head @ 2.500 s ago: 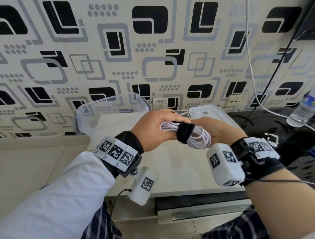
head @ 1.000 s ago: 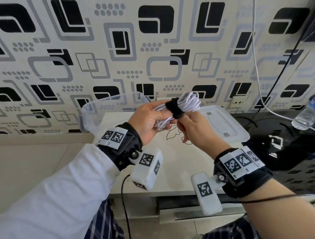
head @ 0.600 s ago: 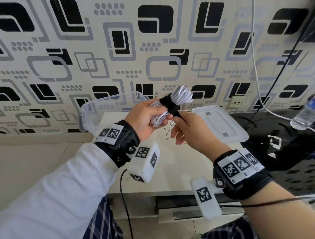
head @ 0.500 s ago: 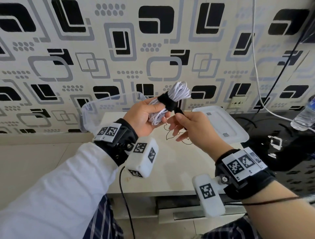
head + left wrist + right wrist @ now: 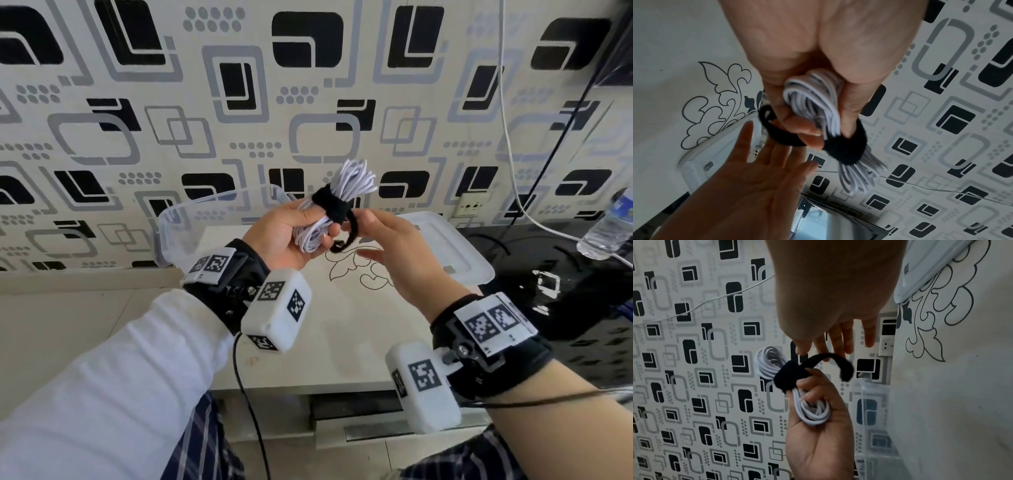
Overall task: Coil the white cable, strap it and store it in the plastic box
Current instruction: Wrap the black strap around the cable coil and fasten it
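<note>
1. The coiling looks done: I hold the white cable (image 5: 320, 222) as a folded bundle in my left hand (image 5: 281, 240), fingers and thumb curled round its lower loops, with the upper loops fanning out above my fist.

2. The strapping is partly done. The black strap (image 5: 330, 205) is wound around the middle of the bundle, just above my left fingertips, but its tail (image 5: 835, 363) stands off in a free arc toward my right hand and is not pressed down.

3. My right hand (image 5: 400, 253) is beside the bundle with the fingers (image 5: 840, 340) spread and straight, holding nothing. They are close to the loose tail; from these views I cannot tell whether any fingertip touches it.

4. What I judge is left on the strap: catch the tail, wrap it round and press it flat onto the band so it stays closed.

5. Storing has not begun. The plastic box (image 5: 178, 229) sits open beyond my left hand with no cable in it, and its lid (image 5: 459, 246) lies flat beyond my right hand. The bundle is in the air between them, touching neither.
</note>
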Tool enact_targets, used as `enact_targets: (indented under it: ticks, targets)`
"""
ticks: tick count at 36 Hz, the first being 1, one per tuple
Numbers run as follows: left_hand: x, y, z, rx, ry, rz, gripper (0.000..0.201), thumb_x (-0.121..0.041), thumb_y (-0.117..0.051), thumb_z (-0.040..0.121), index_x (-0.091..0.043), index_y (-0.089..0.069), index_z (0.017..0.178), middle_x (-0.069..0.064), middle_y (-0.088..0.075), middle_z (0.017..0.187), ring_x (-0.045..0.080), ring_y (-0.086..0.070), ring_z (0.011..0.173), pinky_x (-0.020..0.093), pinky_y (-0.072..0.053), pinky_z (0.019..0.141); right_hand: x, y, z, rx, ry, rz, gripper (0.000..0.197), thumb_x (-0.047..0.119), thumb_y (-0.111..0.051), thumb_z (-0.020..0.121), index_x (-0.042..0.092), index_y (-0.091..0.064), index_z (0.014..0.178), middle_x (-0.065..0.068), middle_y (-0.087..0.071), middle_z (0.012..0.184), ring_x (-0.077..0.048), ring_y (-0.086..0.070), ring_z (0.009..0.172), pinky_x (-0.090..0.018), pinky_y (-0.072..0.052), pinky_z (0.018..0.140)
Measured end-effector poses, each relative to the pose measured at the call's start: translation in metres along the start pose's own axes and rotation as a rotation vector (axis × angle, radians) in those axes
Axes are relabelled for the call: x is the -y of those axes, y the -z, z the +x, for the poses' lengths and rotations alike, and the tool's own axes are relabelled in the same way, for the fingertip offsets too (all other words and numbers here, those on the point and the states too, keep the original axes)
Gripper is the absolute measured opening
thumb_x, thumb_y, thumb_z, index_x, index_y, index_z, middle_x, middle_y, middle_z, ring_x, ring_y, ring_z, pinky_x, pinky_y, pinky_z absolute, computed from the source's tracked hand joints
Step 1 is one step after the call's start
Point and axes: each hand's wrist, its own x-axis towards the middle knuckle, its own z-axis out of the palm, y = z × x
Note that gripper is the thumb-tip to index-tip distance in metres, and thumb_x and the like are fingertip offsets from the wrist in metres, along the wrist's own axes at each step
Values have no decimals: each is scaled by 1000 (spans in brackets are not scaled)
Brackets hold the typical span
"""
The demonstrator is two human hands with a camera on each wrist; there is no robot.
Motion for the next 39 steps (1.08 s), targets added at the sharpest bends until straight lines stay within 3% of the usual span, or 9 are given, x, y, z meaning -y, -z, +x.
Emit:
enact_targets:
  ticks: [4, 8, 12, 15, 20, 25, 31, 35, 39]
  targets:
    - [4, -2, 0, -8, 18, 26, 30, -6, -55, 76, -3, -62, 105, 12, -65, 81, 18, -63, 61, 19, -51, 51, 3, -3, 1, 12, 91, 7, 24, 18, -56, 87, 21, -71, 105, 0, -73, 98, -25, -65, 96, -43, -48, 93]
    - [9, -3, 0, 19, 29, 51, 31, -5, -56, 75, 0, -61, 105, 14, -63, 80, 18, -63, 60, 20, -52, 51, 1, -8, 1, -96, 123, -127, 22, 6, -52, 90, 16, -70, 82, -1, -68, 73, -14, -59, 68, -29, -50, 66]
    - [9, -2, 2, -21, -36, 210, 27, 0, -54, 87, 2, -61, 113, 14, -64, 81, 18, -63, 62, 20, -51, 52, -1, -12, -1, -170, 54, -245, 33, 5, -44, 96, 9, -58, 66, -7, -57, 53, -5, -47, 39, -15, -39, 43]
    - [9, 2, 4, -156, -196, 408, 25, 2, -60, 88, 0, -66, 112, 15, -67, 83, 19, -63, 63, 22, -51, 55, -5, -19, -2, -126, -66, -238, 28, 8, -45, 96, 4, -62, 74, -6, -50, 50, -13, -45, 36, -25, -47, 44]
    - [7, 9, 7, -299, -360, 685, 31, 9, -66, 82, -12, -71, 105, 7, -71, 81, 16, -65, 61, 23, -52, 57, -8, -35, -14, -47, -132, -349, 37, 22, -49, 98, 14, -60, 63, -6, -54, 50, -25, -52, 42, -41, -54, 53]
    - [17, 8, 6, -226, -495, 1139, 37, 4, -68, 75, -19, -76, 103, -6, -74, 89, 6, -67, 78, 21, -52, 73, 3, -31, -24, -34, -170, -409, 39, 26, -47, 98, 11, -60, 63, -2, -52, 39, -16, -51, 33, -24, -45, 47]
    - [24, 1, 6, -102, -555, 1471, 19, -12, -67, 84, -19, -76, 99, 5, -68, 91, 19, -60, 86, 39, -49, 82, 22, -17, -25, -9, -358, -144, 36, 15, -46, 98, 1, -58, 68, -9, -48, 45, -20, -42, 30, -23, -42, 38]
    - [33, -2, 6, 1, -573, 1445, 29, -11, -71, 82, -24, -74, 108, -2, -65, 94, 13, -62, 87, 31, -50, 81, 25, -2, -22, -44, -428, 32, 39, 21, -51, 97, 7, -57, 61, -3, -47, 42, -19, -42, 37, -23, -33, 40]
    - [37, -2, 6, 60, -558, 1484, 35, -4, -71, 81, -23, -73, 110, -4, -62, 94, 13, -61, 86, 20, -48, 75, 29, 8, -20, -26, -640, 525, 25, 11, -45, 97, 3, -60, 78, -5, -61, 53, -12, -50, 35, -14, -35, 35]
